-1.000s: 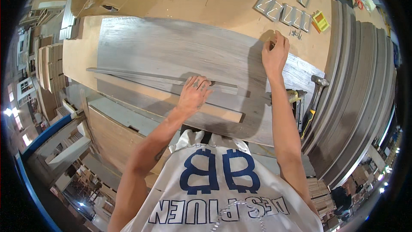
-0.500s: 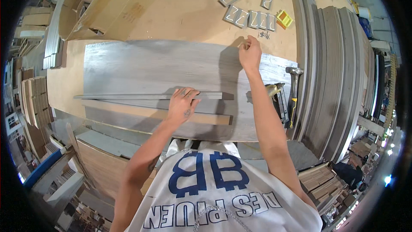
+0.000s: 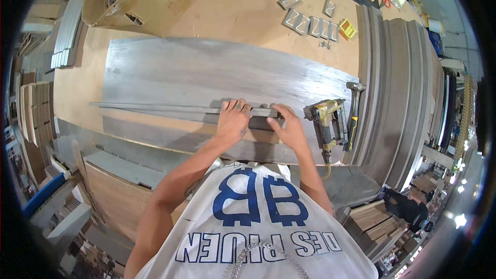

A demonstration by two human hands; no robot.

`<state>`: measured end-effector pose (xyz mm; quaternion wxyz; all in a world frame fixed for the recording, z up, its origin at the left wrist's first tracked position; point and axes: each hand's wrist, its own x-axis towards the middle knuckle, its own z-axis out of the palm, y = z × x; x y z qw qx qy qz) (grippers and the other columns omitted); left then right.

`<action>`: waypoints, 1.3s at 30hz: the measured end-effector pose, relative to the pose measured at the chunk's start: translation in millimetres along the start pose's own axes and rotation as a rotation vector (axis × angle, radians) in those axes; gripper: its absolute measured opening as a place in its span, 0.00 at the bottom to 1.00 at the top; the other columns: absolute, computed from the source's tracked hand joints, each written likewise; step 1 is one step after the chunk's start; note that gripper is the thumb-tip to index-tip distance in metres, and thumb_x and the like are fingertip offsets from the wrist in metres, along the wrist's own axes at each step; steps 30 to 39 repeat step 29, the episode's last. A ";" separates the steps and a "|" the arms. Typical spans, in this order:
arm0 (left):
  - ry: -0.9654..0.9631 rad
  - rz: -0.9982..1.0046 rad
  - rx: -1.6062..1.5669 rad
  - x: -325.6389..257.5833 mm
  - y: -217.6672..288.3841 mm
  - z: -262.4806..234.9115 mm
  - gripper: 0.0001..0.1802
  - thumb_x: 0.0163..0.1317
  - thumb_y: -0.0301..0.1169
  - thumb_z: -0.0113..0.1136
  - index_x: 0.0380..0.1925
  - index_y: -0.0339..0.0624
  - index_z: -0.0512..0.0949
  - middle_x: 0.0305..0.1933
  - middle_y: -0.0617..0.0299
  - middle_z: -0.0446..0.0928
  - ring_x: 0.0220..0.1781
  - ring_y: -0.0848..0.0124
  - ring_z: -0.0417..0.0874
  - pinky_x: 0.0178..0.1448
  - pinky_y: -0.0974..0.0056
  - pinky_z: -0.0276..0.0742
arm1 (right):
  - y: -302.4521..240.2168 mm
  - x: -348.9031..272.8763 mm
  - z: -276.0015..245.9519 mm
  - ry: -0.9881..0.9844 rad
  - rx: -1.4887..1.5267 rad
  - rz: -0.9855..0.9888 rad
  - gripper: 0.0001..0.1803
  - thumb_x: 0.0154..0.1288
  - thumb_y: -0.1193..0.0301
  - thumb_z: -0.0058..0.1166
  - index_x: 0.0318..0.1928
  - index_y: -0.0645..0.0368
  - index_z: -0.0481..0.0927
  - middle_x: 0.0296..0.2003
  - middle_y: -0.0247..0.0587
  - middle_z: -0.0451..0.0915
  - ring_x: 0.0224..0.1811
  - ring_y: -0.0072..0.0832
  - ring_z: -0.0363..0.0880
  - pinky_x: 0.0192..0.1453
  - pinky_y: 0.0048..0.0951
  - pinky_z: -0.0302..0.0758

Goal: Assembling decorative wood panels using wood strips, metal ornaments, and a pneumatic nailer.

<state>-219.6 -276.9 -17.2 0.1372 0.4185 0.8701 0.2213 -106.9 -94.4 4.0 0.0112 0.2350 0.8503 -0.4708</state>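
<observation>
A long, thin grey strip point(image 3: 175, 108) lies lengthwise over the near part of a wide grey wood-grain panel point(image 3: 170, 67). My left hand point(image 3: 233, 123) is closed over the strip, fingers across its far edge. At the strip's right end, my right hand point(image 3: 290, 130) curls, fingers on the far side and thumb on the near side. Whether a small piece is also between those fingers, I cannot tell. A brown strip point(image 3: 181, 128) runs along the panel nearer to me, partly covered by my left hand.
Right of my hands lie a nail gun point(image 3: 326, 116) with a hose and a hammer point(image 3: 355, 103). Farther off are several small grey blocks with pale squiggles point(image 3: 299, 21), a yellow box point(image 3: 347, 29) and loose nails point(image 3: 324, 45). Stacked boards point(image 3: 398, 88) border the right; a cardboard box point(image 3: 150, 5) stands far left.
My right hand has come back from beside the loose nails to the strip's right end. My left hand has shifted slightly right along the strip, which is now tilted a little.
</observation>
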 end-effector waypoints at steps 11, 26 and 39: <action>0.010 0.072 0.022 -17.0 -5.4 10.9 0.18 0.59 0.34 0.64 0.48 0.41 0.79 0.47 0.55 0.77 0.53 0.54 0.75 0.58 0.51 0.64 | -3.0 -17.0 23.3 0.060 -0.354 -0.143 0.23 0.56 0.76 0.62 0.55 0.54 0.81 0.51 0.41 0.78 0.56 0.44 0.77 0.58 0.43 0.78; 0.127 -0.121 -2.168 -110.9 -3.0 -70.8 0.25 0.75 0.52 0.53 0.38 0.40 0.81 0.39 0.56 0.81 0.41 0.60 0.79 0.53 0.54 0.74 | -102.4 -78.4 -44.5 0.594 -0.192 -0.490 0.23 0.51 0.87 0.61 0.50 0.58 0.84 0.54 0.44 0.80 0.49 0.39 0.83 0.42 0.31 0.83; 0.040 -0.134 -2.246 -113.2 21.2 -61.5 0.35 0.71 0.59 0.52 0.62 0.40 0.68 0.64 0.56 0.72 0.68 0.61 0.70 0.68 0.52 0.69 | -110.6 -85.8 -55.5 0.553 -0.192 -0.589 0.23 0.53 0.87 0.60 0.50 0.58 0.84 0.56 0.46 0.79 0.50 0.38 0.83 0.43 0.30 0.83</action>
